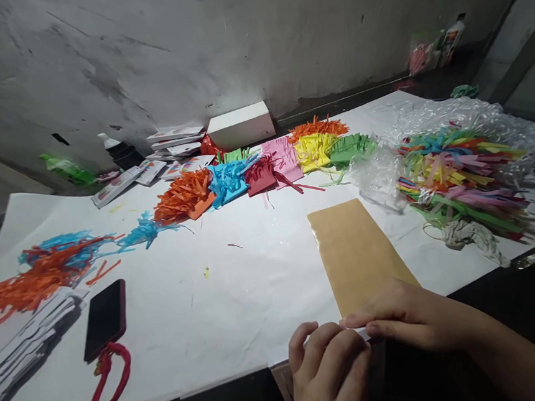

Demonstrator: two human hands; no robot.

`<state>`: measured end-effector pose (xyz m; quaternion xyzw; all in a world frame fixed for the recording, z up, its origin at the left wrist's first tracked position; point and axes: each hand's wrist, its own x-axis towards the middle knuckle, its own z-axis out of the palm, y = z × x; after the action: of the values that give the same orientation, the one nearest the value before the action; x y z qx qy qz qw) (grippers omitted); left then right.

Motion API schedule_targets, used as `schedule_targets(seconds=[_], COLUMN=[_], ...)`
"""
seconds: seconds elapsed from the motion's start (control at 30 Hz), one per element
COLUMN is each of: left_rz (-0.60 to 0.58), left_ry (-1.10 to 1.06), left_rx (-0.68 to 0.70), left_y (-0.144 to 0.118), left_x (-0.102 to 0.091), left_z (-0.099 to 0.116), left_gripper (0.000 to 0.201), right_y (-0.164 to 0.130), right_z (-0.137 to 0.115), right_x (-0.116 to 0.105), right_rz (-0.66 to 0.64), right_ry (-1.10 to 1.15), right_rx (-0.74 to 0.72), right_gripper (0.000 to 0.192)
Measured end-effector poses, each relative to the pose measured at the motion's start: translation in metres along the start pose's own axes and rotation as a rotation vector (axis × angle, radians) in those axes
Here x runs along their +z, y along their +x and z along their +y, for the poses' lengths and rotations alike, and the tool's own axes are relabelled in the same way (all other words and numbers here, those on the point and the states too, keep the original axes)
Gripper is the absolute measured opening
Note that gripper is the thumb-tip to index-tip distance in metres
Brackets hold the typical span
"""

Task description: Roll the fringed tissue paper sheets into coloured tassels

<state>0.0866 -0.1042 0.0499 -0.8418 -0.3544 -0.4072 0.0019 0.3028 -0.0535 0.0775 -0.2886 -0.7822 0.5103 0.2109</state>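
Note:
A flat tan sheet like an envelope (361,252) lies on the white-covered table at its near right edge. My right hand (411,316) rests over its near end, with thumb and index finger pressed down there. Close beside it, my left hand (330,371) is closed with curled fingers at the table edge. A sliver of something white (363,332) shows between the two hands. What the left fingers grip is hidden behind them.
A row of fringed paper bundles (231,182) runs across the table. Coloured strips in clear plastic (466,174) lie at right. A phone with a red strap (106,320), stacked white paper (25,341) and loose orange shreds (30,286) are at left. A white box (241,126) stands behind.

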Motion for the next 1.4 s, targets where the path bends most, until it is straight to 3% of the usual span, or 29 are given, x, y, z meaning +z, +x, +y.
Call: schedule_targets(seconds=[0.23, 0.4, 0.63, 0.73, 0.83, 0.97, 1.07, 1.1, 1.17, 1.23, 1.3, 1.4], left_rz=[0.083, 0.004, -0.031, -0.035, -0.057, -0.150, -0.117, -0.036, 0.053, 0.092, 0.116, 0.131], left_ry=[-0.016, -0.029, 0.099, 0.050, -0.067, -0.298, -0.523, -0.581, -0.628, -0.679, -0.722, -0.738], left_rx=[-0.066, -0.068, -0.085, -0.119, -0.168, -0.379, -0.727, -0.873, -1.007, -1.053, -1.068, -1.071], left_y=[0.001, 0.000, -0.007, -0.014, -0.024, -0.023, -0.006, 0.001, 0.012, 0.018, 0.019, 0.013], left_x=[0.005, -0.003, -0.033, -0.038, -0.039, -0.052, -0.061, -0.061, -0.053, -0.039, -0.024, -0.009], left_z=[0.000, -0.001, -0.012, -0.020, -0.032, -0.065, -0.109, -0.126, -0.160, -0.190, -0.214, -0.235], left_gripper=[0.025, 0.017, 0.020, 0.017, 0.019, 0.022, 0.011, 0.014, 0.028, 0.040, 0.043, 0.036], right_y=[-0.003, -0.008, -0.014, -0.011, -0.003, 0.012, 0.034, 0.045, 0.074, 0.108, 0.140, 0.166], right_z=[-0.005, -0.002, 0.015, 0.019, 0.025, 0.029, 0.018, 0.013, 0.007, 0.011, 0.025, 0.051], right_x=[0.006, 0.017, 0.049, 0.060, 0.063, 0.062, 0.074, 0.082, 0.101, 0.119, 0.128, 0.123], right_rz=[0.046, 0.108, 0.377, 0.534, 0.597, 0.699, 0.773, 0.717, 0.498, 0.331, 0.247, 0.220], right_ry=[-0.032, -0.175, -0.306, -0.277, -0.203, -0.296, -0.529, -0.604, -0.718, -0.771, -0.782, -0.778], right_rx=[-0.031, -0.102, -0.279, -0.313, -0.305, -0.209, -0.225, -0.259, -0.291, -0.180, -0.055, -0.041], right_gripper=[0.036, 0.042, 0.042, 0.036, 0.029, 0.030, 0.052, 0.059, 0.069, 0.082, 0.096, 0.092])
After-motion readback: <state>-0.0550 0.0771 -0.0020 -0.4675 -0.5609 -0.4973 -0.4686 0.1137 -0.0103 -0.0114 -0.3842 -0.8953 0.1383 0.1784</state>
